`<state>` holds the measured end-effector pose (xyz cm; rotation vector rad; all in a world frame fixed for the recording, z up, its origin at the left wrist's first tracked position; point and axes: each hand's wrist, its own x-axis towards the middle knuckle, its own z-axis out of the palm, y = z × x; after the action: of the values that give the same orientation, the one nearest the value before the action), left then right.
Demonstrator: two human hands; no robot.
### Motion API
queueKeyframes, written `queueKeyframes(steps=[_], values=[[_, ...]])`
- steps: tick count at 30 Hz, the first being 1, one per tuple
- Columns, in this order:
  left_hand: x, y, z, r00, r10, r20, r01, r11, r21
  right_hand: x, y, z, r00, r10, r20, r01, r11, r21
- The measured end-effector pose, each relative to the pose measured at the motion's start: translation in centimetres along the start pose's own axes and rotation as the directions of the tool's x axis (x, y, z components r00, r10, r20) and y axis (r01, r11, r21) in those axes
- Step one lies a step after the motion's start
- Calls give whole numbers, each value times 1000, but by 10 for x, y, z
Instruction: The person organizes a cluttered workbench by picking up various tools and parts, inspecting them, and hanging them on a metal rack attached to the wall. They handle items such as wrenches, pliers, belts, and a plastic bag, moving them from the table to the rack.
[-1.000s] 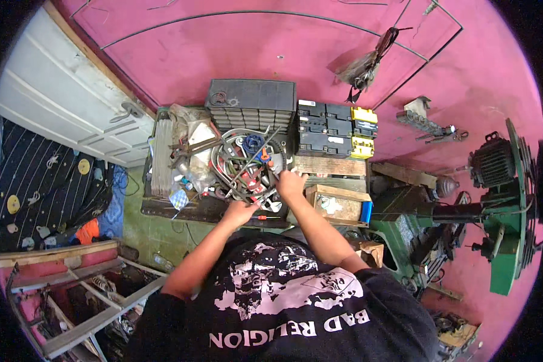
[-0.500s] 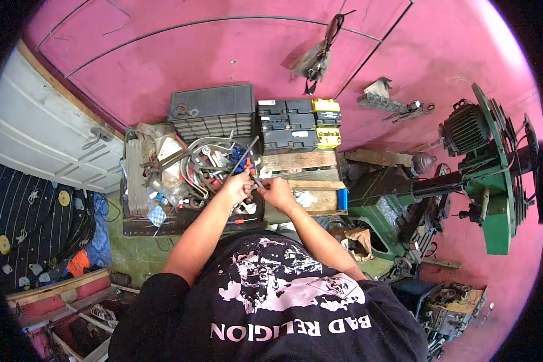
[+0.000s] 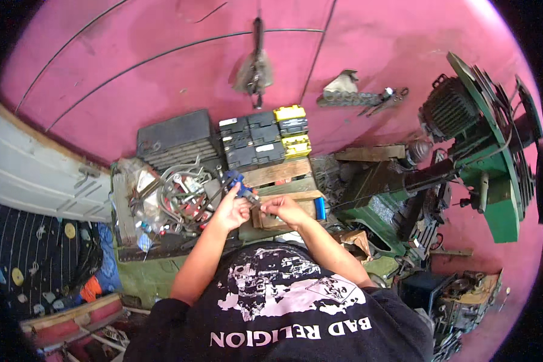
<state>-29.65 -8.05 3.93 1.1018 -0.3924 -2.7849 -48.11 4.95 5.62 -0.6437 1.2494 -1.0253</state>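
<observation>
A blue tool (image 3: 241, 182) with a grey metal end lies along the thumb of my left hand (image 3: 233, 211), whose fingers are curled round its lower part. Its exact kind is too small to tell. Just to the right, my right hand (image 3: 287, 210) has thumb and fingers pinched together close to the metal end. Whatever it pinches is too small to make out. Both hands are above the near edge of the bench, beside a heap of mixed tools (image 3: 184, 190) with wrenches, hoses and plastic bags.
Behind the heap stands a dark slatted case (image 3: 175, 136). Black and yellow batteries (image 3: 253, 139) are stacked beside it. Wooden slats (image 3: 277, 174) lie in front of them. A green drill press (image 3: 492, 199) rises at the right, and a white door (image 3: 48, 163) is at the left.
The view has shifted, so the bench things sit further left. The blue tool now shows larger, at my left hand. My hands are a little further apart, and the left one has turned more palm up.
</observation>
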Motion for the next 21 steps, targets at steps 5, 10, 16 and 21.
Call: queueKeyframes(steps=[5,10,16,21], values=[[33,-8,-8,983,71,-169,10,899,437,7,20,-15,999,-46,-12,45,996,-71],[29,-5,41,930,208,-302,62,723,689,0,37,-56,996,-74,-49,60,969,-241],[60,-17,71,871,489,39,-472,814,340,-56,-2,-106,975,-222,-9,203,908,-367],[71,14,206,658,676,333,-635,260,727,-62,-31,-186,764,-644,-34,268,366,-891]])
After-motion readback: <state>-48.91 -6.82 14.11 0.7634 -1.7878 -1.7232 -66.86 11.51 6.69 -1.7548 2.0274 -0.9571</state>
